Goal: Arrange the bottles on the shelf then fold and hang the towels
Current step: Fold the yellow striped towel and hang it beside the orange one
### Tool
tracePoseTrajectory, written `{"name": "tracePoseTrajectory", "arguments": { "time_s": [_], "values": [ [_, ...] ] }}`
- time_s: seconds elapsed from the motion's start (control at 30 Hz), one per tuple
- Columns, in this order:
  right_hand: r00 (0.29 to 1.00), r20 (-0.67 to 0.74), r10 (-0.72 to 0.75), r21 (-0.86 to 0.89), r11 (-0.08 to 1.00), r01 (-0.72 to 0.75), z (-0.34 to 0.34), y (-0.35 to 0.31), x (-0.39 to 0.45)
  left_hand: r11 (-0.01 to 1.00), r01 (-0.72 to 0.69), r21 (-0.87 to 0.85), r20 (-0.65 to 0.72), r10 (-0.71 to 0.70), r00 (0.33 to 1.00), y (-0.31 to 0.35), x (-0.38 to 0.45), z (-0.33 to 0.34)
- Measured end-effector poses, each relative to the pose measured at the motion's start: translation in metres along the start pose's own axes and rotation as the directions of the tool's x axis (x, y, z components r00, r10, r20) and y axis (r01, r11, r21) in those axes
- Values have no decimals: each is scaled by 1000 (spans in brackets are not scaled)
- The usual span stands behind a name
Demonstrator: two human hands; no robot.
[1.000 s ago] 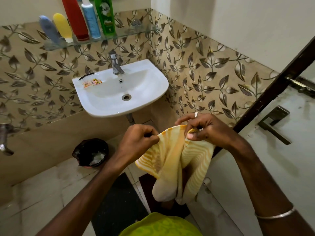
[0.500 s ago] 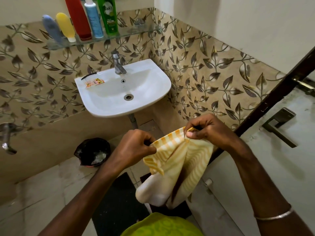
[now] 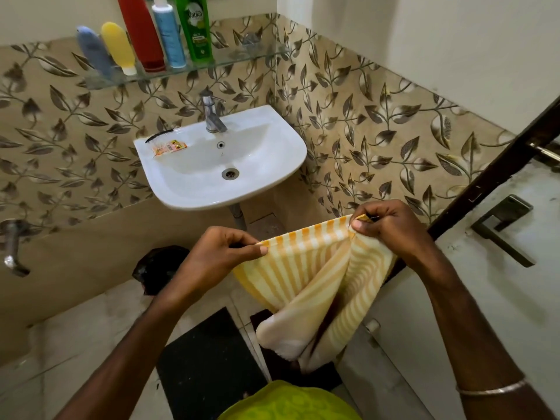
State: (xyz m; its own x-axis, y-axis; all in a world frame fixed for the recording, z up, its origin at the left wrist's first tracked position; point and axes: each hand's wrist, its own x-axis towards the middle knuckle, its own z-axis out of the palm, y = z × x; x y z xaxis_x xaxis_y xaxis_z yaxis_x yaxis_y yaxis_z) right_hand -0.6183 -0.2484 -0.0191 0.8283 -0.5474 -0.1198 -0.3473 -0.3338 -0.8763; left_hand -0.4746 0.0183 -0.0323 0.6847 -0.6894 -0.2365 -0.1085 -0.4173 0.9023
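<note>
Both hands up in front of sink [image 3: 281, 165]. Left hand [image 3: 218, 256] pinches 1 top corner of yellow-striped towel [image 3: 315, 286]; right hand [image 3: 391, 228] pinches the other corner, top edge pulled taut btwn them. Rest of towel hangs down in loose folds over the floor mat [image 3: 206, 368]. 5 bottles on glass shelf [image 3: 257, 57] above sink: blue-grey [image 3: 91, 51], yellow [image 3: 118, 47], red [image 3: 141, 31], light blue [image 3: 168, 34], green [image 3: 194, 28]. Black bin [image 3: 157, 268] on floor by wall.

glass shelf [image 3: 242, 57], five bottles [image 3: 142, 34] on it
</note>
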Motion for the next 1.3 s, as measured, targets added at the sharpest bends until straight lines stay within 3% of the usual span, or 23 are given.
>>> {"name": "tracePoseTrajectory", "arguments": {
  "time_s": [0.13, 0.27, 0.43, 0.6, 0.73, 0.83, 0.97, 1.1, 1.3],
  "values": [
    [992, -114, 50, 18, 999, -48, -1, 4, 1, 980, 46, -194, 59, -35, 998, -1, 1, -5],
    [980, -174, 95, 45, 995, -88, -5, 11, 1, 958, 45, -282, 149, -3, 989, -5, 3, -6],
    [966, -243, 84, 46, 996, -75, -11, 15, -7, 857, -4, -516, 37, 27, 999, 8, 10, 1],
    [982, -154, 108, 302, 952, -58, -4, 12, -22, 868, -56, -493, -66, 27, 997, 28, 21, 14],
    [1000, -7, 27, 456, 890, -21, 2, 10, -27, 872, -80, -482, -94, 39, 995, 39, 28, 20],
    [992, 82, -97, 395, 917, 57, 1, 8, -28, 831, -66, -552, -102, 11, 995, 41, 31, 25],
    [971, -8, -239, 260, 937, 232, 2, -1, -26, 790, -56, -610, -117, -20, 993, 40, 30, 27],
    [932, -21, -363, 61, 930, 363, 9, -3, -18, 828, -104, -552, -138, 33, 990, 37, 28, 25],
    [884, 97, -457, 203, 878, 432, 39, -20, -17, 877, -190, -440, -183, 120, 976, 40, 19, 25]
  ]
}}
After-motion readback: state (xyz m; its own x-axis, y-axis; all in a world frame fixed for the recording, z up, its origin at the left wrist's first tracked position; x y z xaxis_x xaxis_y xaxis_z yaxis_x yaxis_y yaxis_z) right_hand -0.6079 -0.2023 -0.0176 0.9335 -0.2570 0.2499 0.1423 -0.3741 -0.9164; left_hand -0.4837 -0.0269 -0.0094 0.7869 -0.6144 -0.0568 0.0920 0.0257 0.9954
